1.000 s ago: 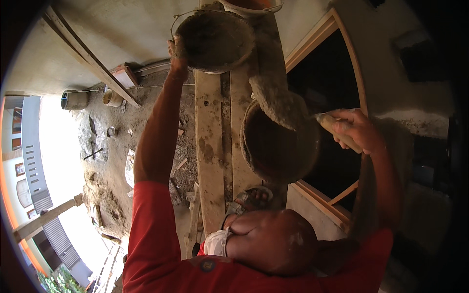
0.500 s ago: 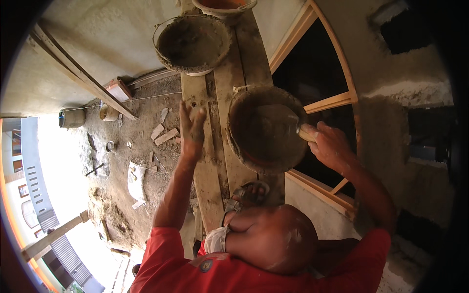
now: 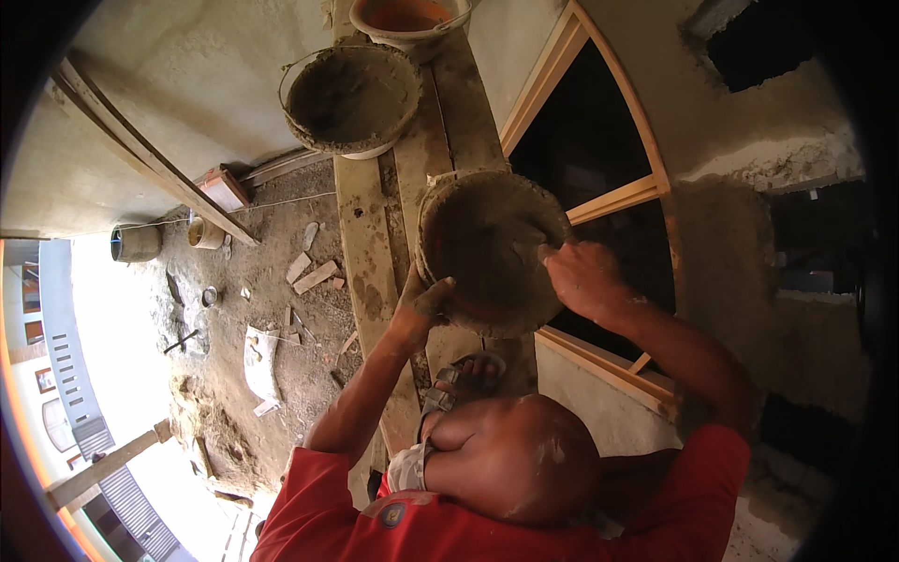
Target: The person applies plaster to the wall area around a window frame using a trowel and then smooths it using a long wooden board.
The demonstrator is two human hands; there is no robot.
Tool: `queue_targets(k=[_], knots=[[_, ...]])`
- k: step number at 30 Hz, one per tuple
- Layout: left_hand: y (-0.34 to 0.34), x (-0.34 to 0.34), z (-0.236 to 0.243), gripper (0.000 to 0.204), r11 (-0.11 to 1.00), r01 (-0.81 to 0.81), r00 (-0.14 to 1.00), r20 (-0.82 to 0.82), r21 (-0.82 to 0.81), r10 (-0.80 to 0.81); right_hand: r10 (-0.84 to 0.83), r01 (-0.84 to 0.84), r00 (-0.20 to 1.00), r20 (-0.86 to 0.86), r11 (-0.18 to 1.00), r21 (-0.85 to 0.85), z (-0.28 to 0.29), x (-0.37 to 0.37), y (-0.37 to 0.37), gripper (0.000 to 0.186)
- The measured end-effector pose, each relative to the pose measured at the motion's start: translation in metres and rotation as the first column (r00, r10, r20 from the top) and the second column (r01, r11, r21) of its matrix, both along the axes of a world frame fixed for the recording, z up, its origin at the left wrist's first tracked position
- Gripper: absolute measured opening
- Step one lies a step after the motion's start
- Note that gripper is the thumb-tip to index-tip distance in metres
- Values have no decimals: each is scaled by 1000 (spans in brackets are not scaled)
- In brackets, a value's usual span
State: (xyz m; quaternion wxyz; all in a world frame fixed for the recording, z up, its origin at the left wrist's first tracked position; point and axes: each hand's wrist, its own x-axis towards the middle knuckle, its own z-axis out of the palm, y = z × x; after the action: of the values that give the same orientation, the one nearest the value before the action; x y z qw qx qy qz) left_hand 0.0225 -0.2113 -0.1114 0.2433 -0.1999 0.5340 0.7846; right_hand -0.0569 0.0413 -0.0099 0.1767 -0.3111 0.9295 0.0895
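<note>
Head view, bucket (image 3: 496,325) between both hands (image 3: 419,311) (image 3: 588,281), left gripping its rim (image 3: 433,208);

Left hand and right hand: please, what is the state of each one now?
Left hand: holding the near bucket at its rim.
Right hand: closed, holding a trowel, mostly hidden.

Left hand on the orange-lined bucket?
No, the left hand holds the rim of the nearest bucket, apart from the orange-lined bucket.

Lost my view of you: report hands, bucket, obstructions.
Left hand on near bucket, gripping rim. Right hand closed on mostly hidden trowel. Second bucket beyond, clear of hands.
</note>
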Motion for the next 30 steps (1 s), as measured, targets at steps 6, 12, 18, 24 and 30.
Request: queue_targets(k=[6, 12, 18, 24, 30], knots=[[5, 13, -42, 31, 996, 76, 996, 36, 55, -78, -85, 85, 996, 4, 986, -141, -3, -7, 10, 15], [14, 10, -39, 35, 995, 94, 993, -74, 39, -91, 54, -64, 997, -48, 974, -218, 2, 35, 6, 17], [23, 6, -28, 41, 981, -83, 997, 11, 175, 82, -38, 73, 986, 165, 975, -208, -11, 27, 22, 26], [25, 25, -19, 96, 979, -115, 927, -372, -171, 44, -55, 28, 991, -121, 977, -209, 6, 15, 21, 29], [51, 41, -36, 93, 797, -240, 826, -548, -553, -131, 47, -81, 992, -115, 947, -312, -56, 42, 24, 19]])
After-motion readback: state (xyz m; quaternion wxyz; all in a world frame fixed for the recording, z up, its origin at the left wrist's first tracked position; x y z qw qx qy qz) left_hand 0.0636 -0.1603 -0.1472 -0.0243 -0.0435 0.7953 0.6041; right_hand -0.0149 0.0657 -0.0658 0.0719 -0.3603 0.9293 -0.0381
